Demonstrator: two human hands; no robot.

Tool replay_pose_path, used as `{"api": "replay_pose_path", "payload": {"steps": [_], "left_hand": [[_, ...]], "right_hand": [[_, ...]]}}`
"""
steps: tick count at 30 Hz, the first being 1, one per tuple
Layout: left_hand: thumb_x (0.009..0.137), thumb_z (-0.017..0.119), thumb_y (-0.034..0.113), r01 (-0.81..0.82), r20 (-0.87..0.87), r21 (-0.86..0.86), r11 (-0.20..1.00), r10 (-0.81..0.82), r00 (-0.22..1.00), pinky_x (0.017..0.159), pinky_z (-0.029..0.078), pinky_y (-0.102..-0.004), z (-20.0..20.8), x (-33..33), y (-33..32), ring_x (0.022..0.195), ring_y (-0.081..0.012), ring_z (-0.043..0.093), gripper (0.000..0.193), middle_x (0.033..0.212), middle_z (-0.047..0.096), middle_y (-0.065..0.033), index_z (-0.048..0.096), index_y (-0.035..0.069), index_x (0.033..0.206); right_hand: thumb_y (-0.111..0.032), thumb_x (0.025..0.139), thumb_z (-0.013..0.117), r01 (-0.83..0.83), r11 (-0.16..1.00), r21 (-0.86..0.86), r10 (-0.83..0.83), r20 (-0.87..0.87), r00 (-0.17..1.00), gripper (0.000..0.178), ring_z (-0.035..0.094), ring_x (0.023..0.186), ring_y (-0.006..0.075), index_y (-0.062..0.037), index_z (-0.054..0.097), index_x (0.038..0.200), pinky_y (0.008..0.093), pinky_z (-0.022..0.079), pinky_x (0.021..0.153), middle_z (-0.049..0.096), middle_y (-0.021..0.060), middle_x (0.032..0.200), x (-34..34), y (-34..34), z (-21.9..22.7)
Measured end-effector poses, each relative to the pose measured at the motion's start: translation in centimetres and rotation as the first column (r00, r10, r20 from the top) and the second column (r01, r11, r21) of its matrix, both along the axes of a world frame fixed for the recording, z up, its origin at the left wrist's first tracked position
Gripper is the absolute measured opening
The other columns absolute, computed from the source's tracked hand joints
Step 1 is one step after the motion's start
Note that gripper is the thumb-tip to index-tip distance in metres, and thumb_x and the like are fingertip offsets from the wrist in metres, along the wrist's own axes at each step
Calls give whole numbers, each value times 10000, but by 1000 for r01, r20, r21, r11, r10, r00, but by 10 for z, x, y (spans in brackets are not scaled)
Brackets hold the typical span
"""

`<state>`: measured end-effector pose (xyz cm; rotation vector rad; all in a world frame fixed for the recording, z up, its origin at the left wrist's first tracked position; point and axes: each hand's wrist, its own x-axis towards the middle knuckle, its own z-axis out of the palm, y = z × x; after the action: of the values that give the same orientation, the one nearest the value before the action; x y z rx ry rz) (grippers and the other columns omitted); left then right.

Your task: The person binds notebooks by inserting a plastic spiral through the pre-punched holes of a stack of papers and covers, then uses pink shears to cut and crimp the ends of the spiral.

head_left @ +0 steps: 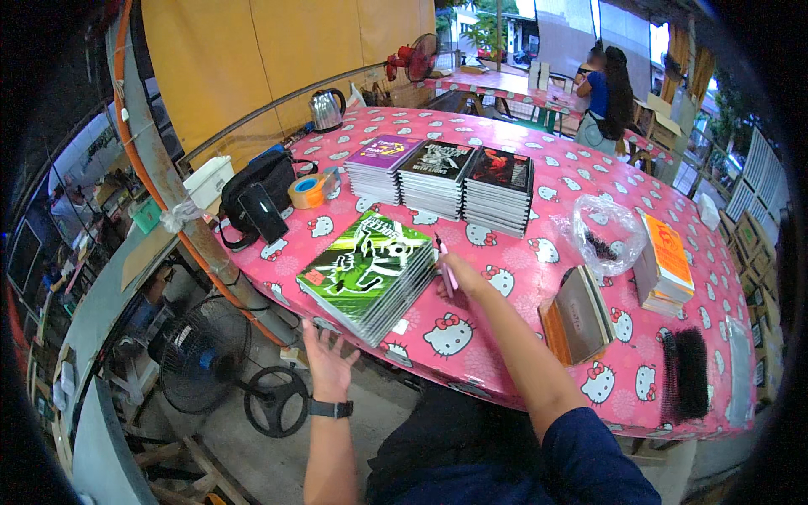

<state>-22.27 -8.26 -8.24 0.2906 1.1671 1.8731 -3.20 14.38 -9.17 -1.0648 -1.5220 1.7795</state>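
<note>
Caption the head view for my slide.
Left hand open, right hand holding a pink tool beside a green-topped book stack.

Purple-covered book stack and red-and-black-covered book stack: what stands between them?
The head view shows a black-and-white-covered book stack between them.

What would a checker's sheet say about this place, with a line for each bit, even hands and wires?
Surface: glossy pink tablecloth with white cartoon cat faces
Work things: green-covered rectangular book stack; slim pink pen-like tool beside it
Clutter: black bag; round orange tape roll; crumpled clear plastic bag; shiny silver metal kettle
Hands: left hand open, near the stack's front corner, holding nothing; right hand closed around the tool
Cables: orange cable or hose along a grey post
Surroundings: round black fan; yellow upright panel; person in blue top behind
</note>
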Motion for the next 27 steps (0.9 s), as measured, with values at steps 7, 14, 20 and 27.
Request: {"api": "replay_pose_path", "payload": {"steps": [7,14,20,27], "left_hand": [[922,356,504,91,-37,327,941,-84,996,954,378,-350,7,-21,24,1133,-230,492,566,1258,512,-72,434,75,1283],[934,334,507,15,-81,230,973,4,997,981,340,-356,6,-2,27,1173,-220,452,587,1305,460,-65,372,71,1325],[924,362,505,-2,-84,230,973,22,996,964,370,-353,6,22,24,1151,-217,474,583,1293,475,-61,392,68,1310],[934,359,468,100,-42,256,962,-92,995,982,353,-361,1,4,20,1160,-227,460,562,1282,477,-77,382,49,1307]], "right_hand": [[-484,867,385,-93,984,-154,64,-183,981,564,586,535,224,42,503,1036,325,497,502,612,158,815,25,-48,-17],[-536,841,436,-49,993,-109,32,-152,988,554,608,592,240,4,509,941,336,511,541,601,159,692,21,-54,-13],[-525,819,496,113,994,-15,-113,-51,992,517,601,614,200,-20,514,930,308,500,545,596,121,715,17,-46,-7],[-394,848,486,198,974,-109,-223,-334,916,357,535,617,152,-51,522,937,281,431,547,534,52,731,8,-30,-13]]}}
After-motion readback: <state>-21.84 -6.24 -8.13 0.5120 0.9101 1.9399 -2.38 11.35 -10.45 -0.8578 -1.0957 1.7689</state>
